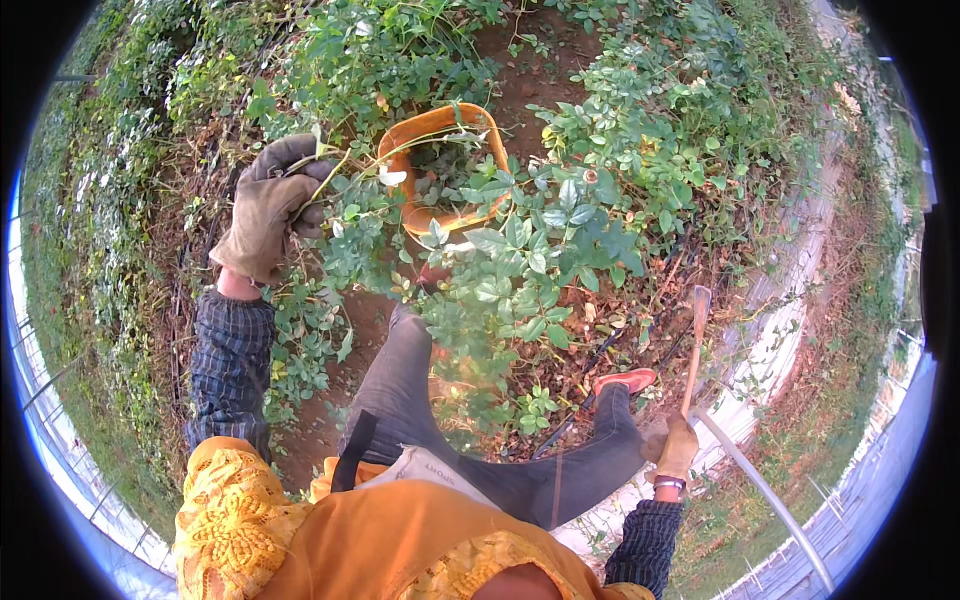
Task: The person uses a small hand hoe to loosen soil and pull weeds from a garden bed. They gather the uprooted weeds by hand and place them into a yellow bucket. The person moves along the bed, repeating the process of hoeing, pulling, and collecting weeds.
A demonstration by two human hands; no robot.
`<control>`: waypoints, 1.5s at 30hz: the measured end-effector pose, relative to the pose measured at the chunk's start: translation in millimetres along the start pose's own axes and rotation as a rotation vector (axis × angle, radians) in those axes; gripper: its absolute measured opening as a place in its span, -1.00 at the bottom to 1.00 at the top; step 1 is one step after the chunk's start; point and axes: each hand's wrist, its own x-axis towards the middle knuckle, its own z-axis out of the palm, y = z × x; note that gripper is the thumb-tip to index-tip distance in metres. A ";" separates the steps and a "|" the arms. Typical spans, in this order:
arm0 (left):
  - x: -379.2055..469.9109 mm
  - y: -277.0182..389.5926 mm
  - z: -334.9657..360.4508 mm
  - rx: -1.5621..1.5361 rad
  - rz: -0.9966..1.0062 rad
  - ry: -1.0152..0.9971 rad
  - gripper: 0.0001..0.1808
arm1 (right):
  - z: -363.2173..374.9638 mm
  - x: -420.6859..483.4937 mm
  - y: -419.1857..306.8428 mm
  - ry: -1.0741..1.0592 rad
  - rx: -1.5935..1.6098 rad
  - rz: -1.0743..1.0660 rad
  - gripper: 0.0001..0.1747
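My left hand [274, 206], in a brown work glove, is closed on plant stems [330, 176] at the upper left. These green stems reach right across the rim of an orange plastic crate [416, 124], which has leaves inside. My right hand [675, 448], also gloved, grips a long-handled tool [697, 337] at the lower right, its flat narrow end pointing away from me. What kind of tool it is, I cannot tell. Leafy rose-like plants [525, 255] stand between my hands, in front of my legs.
Dense bushes [112, 225] fill the left side. Brown soil [536, 67] shows between the rows. Black drip hoses [600, 352] run along the ground by my red shoe [626, 380]. On the right lie a pale ground sheet [780, 330] and a metal pole [772, 502].
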 end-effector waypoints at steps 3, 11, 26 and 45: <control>50.5 -56.9 12.9 -0.208 -0.010 -0.041 -0.49 | 26.9 -50.6 -20.4 0.076 -0.053 -0.117 -0.69; 149.7 -194.7 45.3 -0.154 0.105 0.194 -0.35 | 82.7 -146.6 -69.0 -0.126 -0.132 -0.370 -0.65; -22.8 -335.8 -170.5 -0.648 -0.509 0.327 -0.86 | 293.0 -191.9 -85.5 -0.554 -1.230 -0.780 -0.75; 41.4 -375.5 -91.5 -0.288 -0.404 -0.557 -0.67 | 563.1 -46.4 -31.5 -0.681 -2.310 -1.382 -0.61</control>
